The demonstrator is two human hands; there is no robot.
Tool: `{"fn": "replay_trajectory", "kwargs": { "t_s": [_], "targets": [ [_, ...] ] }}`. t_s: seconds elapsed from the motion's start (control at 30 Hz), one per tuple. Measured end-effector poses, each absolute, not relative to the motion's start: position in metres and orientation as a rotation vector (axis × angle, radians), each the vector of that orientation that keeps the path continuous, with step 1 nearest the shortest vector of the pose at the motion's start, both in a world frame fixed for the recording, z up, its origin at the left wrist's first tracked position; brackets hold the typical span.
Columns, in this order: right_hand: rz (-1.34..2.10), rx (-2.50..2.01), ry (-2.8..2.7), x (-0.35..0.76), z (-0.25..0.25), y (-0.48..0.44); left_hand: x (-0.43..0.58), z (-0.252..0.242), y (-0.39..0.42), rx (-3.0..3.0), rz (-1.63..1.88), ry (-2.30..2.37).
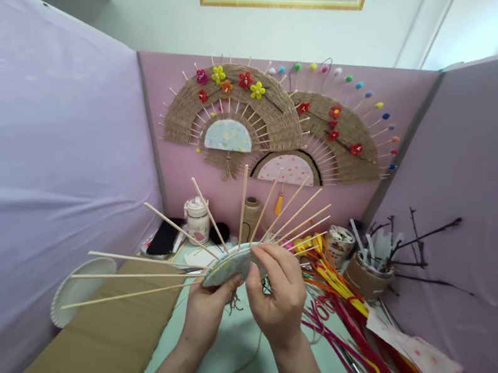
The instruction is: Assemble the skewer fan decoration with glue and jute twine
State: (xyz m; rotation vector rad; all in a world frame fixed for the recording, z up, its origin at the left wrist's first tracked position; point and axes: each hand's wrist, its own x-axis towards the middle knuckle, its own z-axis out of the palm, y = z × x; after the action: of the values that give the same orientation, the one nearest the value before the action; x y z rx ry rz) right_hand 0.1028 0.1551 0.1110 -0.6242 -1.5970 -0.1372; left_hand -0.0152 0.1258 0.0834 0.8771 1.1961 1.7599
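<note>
Gripping the fan [226, 268] from below, the left hand [205, 310] curled; the right hand [280, 288] pinched its right end. Sticks [243, 204] rayed from its pale curve.

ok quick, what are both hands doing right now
Left hand: closed, holding the lower edge of the patterned half-round piece.
Right hand: closed, pinching the same piece, fingers at its curved rim.
</note>
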Motion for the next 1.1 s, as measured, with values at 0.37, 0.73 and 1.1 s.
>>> {"fn": "replay_trajectory", "kwargs": {
  "t_s": [0.37, 0.73, 1.1],
  "targets": [
    [-0.109, -0.537, -1.677, 0.095, 0.117, 0.143, -0.014, 0.081, 0.127, 0.888, 1.760, 1.241],
    [-0.059, -0.556, -1.646, 0.096, 0.120, 0.140, -0.013, 0.080, 0.127, 0.852, 1.758, 1.187],
    [0.129, -0.793, -1.502, 0.108, 0.111, 0.155, -0.012, 0.093, 0.126, 0.595, 1.789, 0.947]
  ]
}}
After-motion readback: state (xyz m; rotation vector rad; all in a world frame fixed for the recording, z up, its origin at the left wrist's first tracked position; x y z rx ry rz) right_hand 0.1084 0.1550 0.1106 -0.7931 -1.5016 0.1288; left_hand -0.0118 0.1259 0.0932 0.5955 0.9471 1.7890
